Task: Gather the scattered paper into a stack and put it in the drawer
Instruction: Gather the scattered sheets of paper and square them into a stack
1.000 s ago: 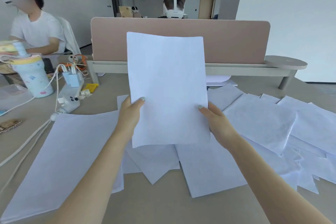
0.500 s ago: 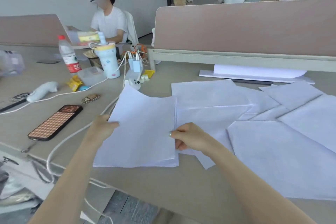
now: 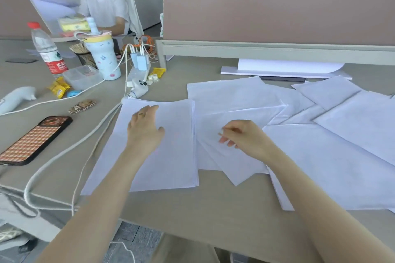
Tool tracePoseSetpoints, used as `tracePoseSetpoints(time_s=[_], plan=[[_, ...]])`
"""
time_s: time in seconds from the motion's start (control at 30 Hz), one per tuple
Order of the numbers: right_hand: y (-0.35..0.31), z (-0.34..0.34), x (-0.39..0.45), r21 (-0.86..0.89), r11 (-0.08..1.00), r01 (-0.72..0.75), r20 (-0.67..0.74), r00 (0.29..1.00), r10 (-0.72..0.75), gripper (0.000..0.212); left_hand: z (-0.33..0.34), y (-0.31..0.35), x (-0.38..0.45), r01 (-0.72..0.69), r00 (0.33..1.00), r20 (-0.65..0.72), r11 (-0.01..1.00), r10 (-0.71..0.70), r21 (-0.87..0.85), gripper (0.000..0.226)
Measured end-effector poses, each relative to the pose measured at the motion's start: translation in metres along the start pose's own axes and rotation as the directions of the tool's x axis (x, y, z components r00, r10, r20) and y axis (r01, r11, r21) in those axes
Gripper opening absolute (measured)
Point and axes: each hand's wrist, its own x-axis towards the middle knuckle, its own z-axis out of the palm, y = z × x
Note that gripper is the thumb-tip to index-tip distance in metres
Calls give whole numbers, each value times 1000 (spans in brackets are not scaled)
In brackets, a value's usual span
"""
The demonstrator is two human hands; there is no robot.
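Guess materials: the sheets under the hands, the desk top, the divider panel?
Sheets: thin white paper, matte; edges lie flat, layered and overlapping. Desk: smooth beige top, matte, probably laminate; no grain shows. Divider: dusty pink, dull and even, looks like fabric or felt over a board, though the weave is too fine to tell.

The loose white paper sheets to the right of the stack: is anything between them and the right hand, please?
Nothing visible: the right hand hovers directly over the loose white paper sheets, beside the white paper stack under the left hand.
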Motion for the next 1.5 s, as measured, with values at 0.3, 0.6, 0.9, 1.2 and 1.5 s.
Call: tracePoseSetpoints(time_s=[0.3, 0.6, 0.9, 1.2, 1.5], plan=[[87, -82, -16, -88, 975, -202, -558, 821, 119, 16, 76, 131, 42, -342, 861, 382, 938, 335, -49, 72], [98, -84, -2, -272, 924, -268, -488, 866, 107, 34, 110, 148, 91, -360, 902, 356, 881, 244, 307, 78], [101, -85, 0, -277, 934, -225, -477, 876, 69, 30, 93, 181, 72, -667, 738, 434, 461, 517, 586, 22], [98, -81, -1, -322, 919, -227, -416, 906, 78, 31, 91, 222, 19, -592, 725, 619, 734, 302, 334, 58], [98, -82, -2, -318, 924, -212, -390, 917, 76, 31, 101, 228, 4, -663, 738, 560, 558, 376, 499, 25]])
